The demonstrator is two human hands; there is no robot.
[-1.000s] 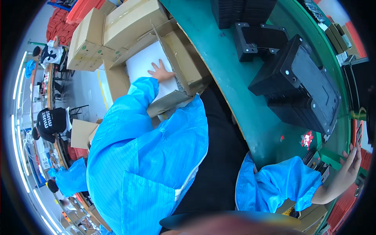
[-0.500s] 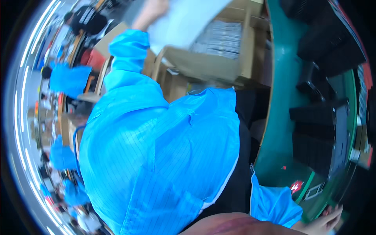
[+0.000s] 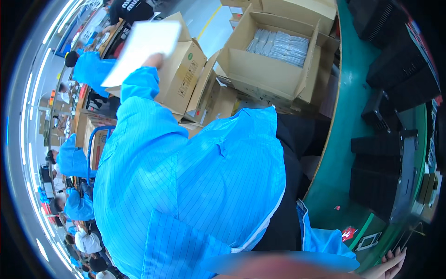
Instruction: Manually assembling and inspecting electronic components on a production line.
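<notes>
My left hand [image 3: 155,61] reaches out at the upper left, closed on the near edge of a white flat sheet [image 3: 147,41]. The sheet is blurred, and its far end stretches toward the people on the left. Under that arm stands a brown carton [image 3: 183,76] with raised flaps. To its right is an open carton [image 3: 262,74] with several flat packs [image 3: 281,48] in clear wrapping lined up inside. My right hand [image 3: 392,265] is at the lower right beside the green bench, fingers stretched out and holding nothing that I can see.
A green-topped bench [image 3: 346,97] runs down the right, bearing several black box-shaped units [image 3: 376,176]. A red-and-white scrap [image 3: 348,233] lies near its lower end. A blue trolley handle [image 3: 89,153] rises at the left. Several people in blue coats [image 3: 88,69] sit along tables beyond.
My left hand has carried the white sheet left, away from above the open carton, whose packs now show fully. My right hand stays low at the right with little change.
</notes>
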